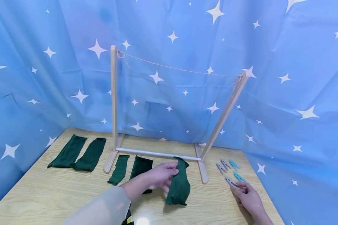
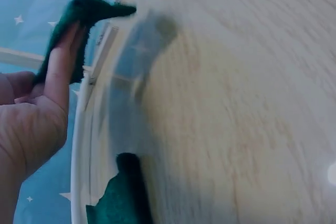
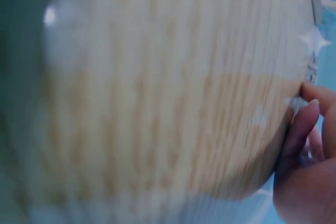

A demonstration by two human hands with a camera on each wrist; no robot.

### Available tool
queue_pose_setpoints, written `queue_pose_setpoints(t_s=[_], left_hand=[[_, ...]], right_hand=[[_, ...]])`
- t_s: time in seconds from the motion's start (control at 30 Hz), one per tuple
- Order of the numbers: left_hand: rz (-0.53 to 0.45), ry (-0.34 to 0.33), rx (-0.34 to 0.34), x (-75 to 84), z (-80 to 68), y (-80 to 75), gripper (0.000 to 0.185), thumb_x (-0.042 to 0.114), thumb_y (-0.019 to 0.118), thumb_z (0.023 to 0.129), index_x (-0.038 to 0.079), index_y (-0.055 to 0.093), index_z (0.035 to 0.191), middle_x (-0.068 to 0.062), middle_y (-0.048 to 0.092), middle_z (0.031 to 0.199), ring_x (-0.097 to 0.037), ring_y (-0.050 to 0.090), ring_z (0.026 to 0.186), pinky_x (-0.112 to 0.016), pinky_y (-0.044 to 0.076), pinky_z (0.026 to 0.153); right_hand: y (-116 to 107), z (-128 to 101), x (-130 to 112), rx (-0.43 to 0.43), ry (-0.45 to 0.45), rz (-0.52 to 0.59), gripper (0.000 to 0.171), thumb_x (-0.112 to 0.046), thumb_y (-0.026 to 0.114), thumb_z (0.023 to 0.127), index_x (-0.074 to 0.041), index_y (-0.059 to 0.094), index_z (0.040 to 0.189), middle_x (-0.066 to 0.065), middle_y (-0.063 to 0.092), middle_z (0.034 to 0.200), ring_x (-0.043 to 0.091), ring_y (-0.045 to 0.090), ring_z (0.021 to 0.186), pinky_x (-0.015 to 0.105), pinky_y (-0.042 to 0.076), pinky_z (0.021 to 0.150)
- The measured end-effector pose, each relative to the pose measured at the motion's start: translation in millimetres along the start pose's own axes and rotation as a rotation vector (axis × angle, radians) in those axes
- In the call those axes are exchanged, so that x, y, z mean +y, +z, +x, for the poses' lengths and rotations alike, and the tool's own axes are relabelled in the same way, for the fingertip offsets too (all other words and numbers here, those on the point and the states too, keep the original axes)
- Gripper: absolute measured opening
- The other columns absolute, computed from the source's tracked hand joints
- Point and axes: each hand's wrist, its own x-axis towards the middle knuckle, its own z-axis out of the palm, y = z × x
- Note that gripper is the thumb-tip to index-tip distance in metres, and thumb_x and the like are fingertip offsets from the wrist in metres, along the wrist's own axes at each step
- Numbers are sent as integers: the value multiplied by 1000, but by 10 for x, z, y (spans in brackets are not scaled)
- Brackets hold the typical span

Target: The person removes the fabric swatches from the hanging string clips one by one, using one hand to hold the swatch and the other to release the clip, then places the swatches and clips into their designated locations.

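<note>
In the head view my left hand pinches a dark green cloth piece near its upper part, and the cloth hangs just over the table. The left wrist view shows that cloth bent between the thumb and fingers of the left hand. Far to the right, my right hand pinches the near end of a grey clothespin at the tabletop. In the right wrist view the right hand has thumb and forefinger close together; the pin is hardly visible there.
A wooden frame with a string across its top stands at the back. More green cloths lie to the left, and another dark green cloth is partly behind my left arm. Grey and teal clothespins lie at the right.
</note>
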Motion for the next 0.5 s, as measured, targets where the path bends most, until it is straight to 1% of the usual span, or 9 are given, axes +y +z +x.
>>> queue_pose_setpoints(t_s=[0.1, 0.13, 0.2, 0.27, 0.33, 0.4, 0.43, 0.47, 0.5], left_hand=[[106, -16, 70, -39, -12, -5, 62, 18, 50, 117, 7, 27, 175, -23, 75, 128, -20, 71, 71, -29, 59, 53], [143, -17, 92, -45, -22, -15, 63, 16, 50, 117, 5, 27, 174, -21, 77, 116, -19, 69, 68, -30, 59, 53], [224, -26, 135, -37, -48, -34, 65, 13, 54, 115, 3, 28, 173, -15, 73, 88, -16, 62, 60, -29, 58, 52], [306, -29, 164, -3, -84, -52, 69, 13, 60, 111, 1, 29, 172, -12, 72, 96, -16, 62, 62, -32, 61, 56], [396, -38, 181, 57, -131, -62, 73, 15, 66, 109, -1, 31, 171, -16, 72, 106, -17, 63, 63, -35, 64, 60], [506, -45, 202, 128, -182, -68, 75, 15, 69, 108, -2, 32, 170, -23, 75, 109, -21, 67, 64, -38, 65, 63], [575, -39, 215, 164, -206, -71, 74, 15, 69, 108, -3, 33, 169, -27, 76, 111, -25, 71, 64, -38, 66, 66], [649, -29, 231, 188, -219, -72, 72, 14, 70, 108, -4, 36, 168, -29, 76, 106, -31, 71, 64, -40, 66, 67], [738, -13, 246, 208, -232, -71, 69, 15, 71, 107, -4, 40, 166, -29, 76, 107, -32, 74, 69, -41, 65, 69]], right_hand=[[8, -9, -10, 6, -10, -6, 65, -44, 75, 104, 0, 55, 146, 2, 57, 96, 17, 57, 72, 33, 55, 59], [9, -10, -15, 7, -10, -8, 65, -44, 75, 104, 0, 56, 146, 2, 57, 96, 17, 57, 71, 32, 55, 59], [9, -11, -21, 8, -11, -11, 63, -44, 75, 104, -1, 56, 146, 2, 57, 97, 17, 57, 71, 32, 55, 59], [6, -15, -22, 7, -22, -13, 63, -44, 75, 104, 0, 56, 145, 3, 56, 97, 17, 57, 71, 32, 55, 59], [4, -15, -21, 8, -20, -15, 62, -43, 75, 104, -1, 57, 145, 3, 56, 97, 17, 57, 71, 32, 55, 59], [0, -13, -8, 4, -26, -13, 63, -44, 75, 104, 0, 57, 145, 3, 56, 97, 17, 56, 72, 32, 56, 58], [-1, -10, -1, 3, -27, -11, 63, -44, 75, 104, 0, 57, 144, 3, 56, 97, 17, 57, 72, 32, 56, 58], [0, -6, 3, 3, -21, -9, 61, -43, 75, 104, -1, 57, 144, 2, 56, 97, 17, 57, 72, 32, 56, 59], [-2, -6, 8, 2, -21, -6, 61, -43, 75, 104, -1, 57, 144, 2, 56, 97, 17, 57, 73, 32, 57, 59]])
